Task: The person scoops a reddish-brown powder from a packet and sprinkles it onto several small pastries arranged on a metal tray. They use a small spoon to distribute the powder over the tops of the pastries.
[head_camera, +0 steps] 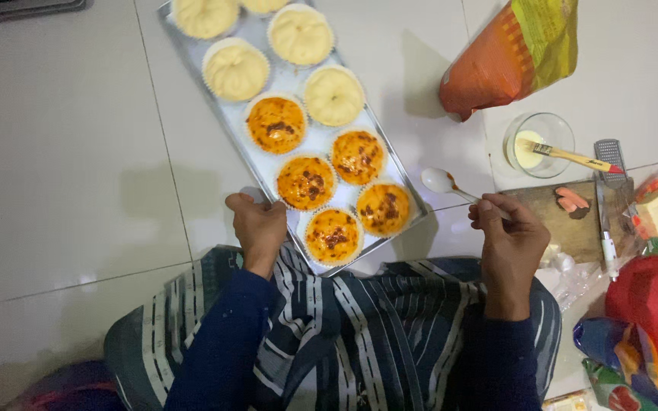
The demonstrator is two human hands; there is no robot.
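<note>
Two holds: my left hand (257, 224) grips the thin, light baking tray (222, 118) at its corner; my right hand (506, 236) pinches the slippery white spoon (445, 183) by its handle.

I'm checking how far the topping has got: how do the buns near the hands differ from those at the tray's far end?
The near buns are glazed orange-brown with dark flecks; the far buns are plain pale cream. The near buns look shiny, the far buns matte. Both sit in white paper cups on the same metal tray. The left hand grips the tray edge; the right hand holds a white spoon.
</note>
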